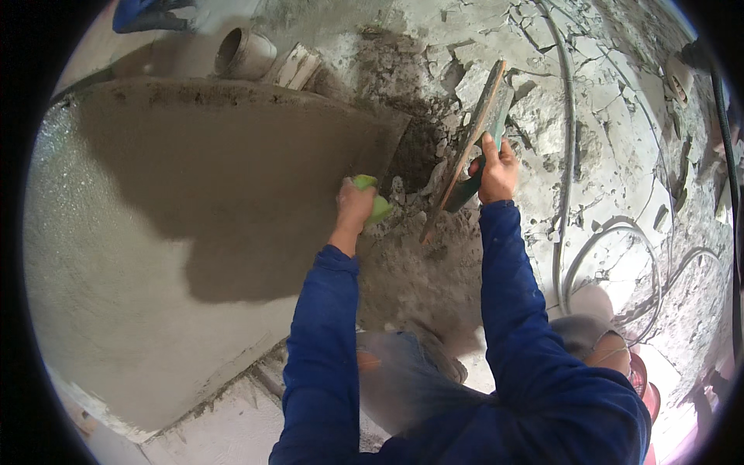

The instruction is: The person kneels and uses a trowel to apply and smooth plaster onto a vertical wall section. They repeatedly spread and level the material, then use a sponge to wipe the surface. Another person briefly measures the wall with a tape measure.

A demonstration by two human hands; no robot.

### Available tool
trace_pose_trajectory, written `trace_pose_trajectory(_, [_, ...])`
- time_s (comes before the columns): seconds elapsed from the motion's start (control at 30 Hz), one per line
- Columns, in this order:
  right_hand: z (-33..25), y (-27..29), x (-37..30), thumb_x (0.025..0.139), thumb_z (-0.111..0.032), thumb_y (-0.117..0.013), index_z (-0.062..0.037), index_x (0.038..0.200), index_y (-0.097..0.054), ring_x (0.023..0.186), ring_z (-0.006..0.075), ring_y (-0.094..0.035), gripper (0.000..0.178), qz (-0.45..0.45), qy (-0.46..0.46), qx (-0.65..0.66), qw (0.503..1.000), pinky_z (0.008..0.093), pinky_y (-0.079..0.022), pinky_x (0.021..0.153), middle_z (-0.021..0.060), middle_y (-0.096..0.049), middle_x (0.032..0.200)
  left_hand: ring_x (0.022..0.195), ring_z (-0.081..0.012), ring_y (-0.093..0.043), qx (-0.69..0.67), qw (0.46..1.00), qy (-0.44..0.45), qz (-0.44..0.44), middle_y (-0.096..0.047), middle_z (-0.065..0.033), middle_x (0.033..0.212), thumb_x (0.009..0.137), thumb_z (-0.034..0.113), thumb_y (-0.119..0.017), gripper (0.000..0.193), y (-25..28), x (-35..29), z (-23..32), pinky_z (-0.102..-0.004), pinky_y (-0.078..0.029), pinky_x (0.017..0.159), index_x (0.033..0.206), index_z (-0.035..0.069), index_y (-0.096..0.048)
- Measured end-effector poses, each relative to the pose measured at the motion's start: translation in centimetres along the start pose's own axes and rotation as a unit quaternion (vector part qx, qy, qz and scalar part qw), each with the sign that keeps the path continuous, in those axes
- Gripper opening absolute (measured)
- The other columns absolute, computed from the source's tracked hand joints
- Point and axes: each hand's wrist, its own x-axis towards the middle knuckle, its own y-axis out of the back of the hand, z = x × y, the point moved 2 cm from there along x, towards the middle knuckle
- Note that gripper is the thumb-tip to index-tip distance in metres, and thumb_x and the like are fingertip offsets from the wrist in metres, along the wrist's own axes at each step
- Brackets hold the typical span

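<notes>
My left hand (354, 203) is closed around a yellow-green sponge (380, 208), close to the right edge of a smooth, wet-looking grey cement surface (155, 256). Part of the sponge is hidden by the fingers. To the right, my right hand (499, 172) grips a plastering float (473, 136) by its dark green handle. The float is long and flat, stands tilted nearly on edge with an orange-brown rim, and appears raised over broken rubble. A gap separates the two hands. My shadow falls across much of the cement.
Cracked, chipped concrete with loose rubble (442, 85) spreads at the right. A grey conduit (570, 116) crosses it, and loops of cable (659, 287) lie lower down. A short pipe (246, 53) and a broken block (297, 67) sit beyond the cement's far edge. My knees are below.
</notes>
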Motion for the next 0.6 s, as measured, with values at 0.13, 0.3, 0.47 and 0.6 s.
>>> trace_pose_trajectory(0.13, [1.0, -0.3, -0.4, 0.094, -0.030, -0.066, -0.0040, 0.095, -0.062, 0.043, 0.0102, -0.050, 0.026, 0.005, -0.019, 0.010, 1.000, 0.0263, -0.039, 0.041, -0.0005, -0.056, 0.070, 0.097, -0.0255, -0.064, 0.214, 0.961, -0.123, -0.127, -0.066, -0.0157, 0.109, 0.080, 0.014, -0.071, 0.041, 0.1, -1.8, -0.5, -0.0376, -0.051, 0.083, 0.119, 0.003, -0.062])
trace_pose_trajectory(0.3, [3.7, -2.2, -1.1, 0.095, -0.028, -0.065, -0.0044, 0.092, -0.062, 0.044, 0.0096, -0.051, 0.024, 0.012, -0.059, 0.040, 0.997, 0.0262, -0.040, 0.040, -0.0008, -0.057, 0.070, 0.097, -0.0280, -0.064, 0.028, 0.987, -0.133, -0.086, -0.067, -0.0147, 0.108, 0.076, 0.018, -0.073, 0.046, 2.4, -2.6, 0.2, -0.0381, -0.050, 0.086, 0.117, 0.002, -0.062])
trace_pose_trajectory(0.47, [5.3, -2.9, -1.8, 0.095, -0.028, -0.065, -0.0035, 0.093, -0.063, 0.045, 0.0103, -0.052, 0.025, 0.000, -0.056, 0.043, 0.997, 0.0273, -0.041, 0.042, 0.0006, -0.057, 0.070, 0.114, -0.0391, -0.058, 0.385, 0.864, -0.205, -0.252, -0.063, -0.0218, 0.119, 0.075, 0.020, -0.070, 0.056, 1.9, -3.3, -1.0, -0.0440, -0.047, 0.096, 0.126, 0.003, -0.056])
trace_pose_trajectory(0.6, [6.4, -1.8, -1.7, 0.094, -0.030, -0.066, -0.0022, 0.096, -0.064, 0.047, 0.0106, -0.054, 0.028, -0.012, -0.087, -0.035, 0.995, 0.0271, -0.043, 0.044, 0.0010, -0.058, 0.072, 0.112, -0.0359, -0.060, 0.230, 0.937, -0.258, -0.049, -0.064, -0.0204, 0.119, 0.077, 0.018, -0.068, 0.055, 2.8, -3.7, -0.2, -0.0400, -0.047, 0.095, 0.128, 0.002, -0.055])
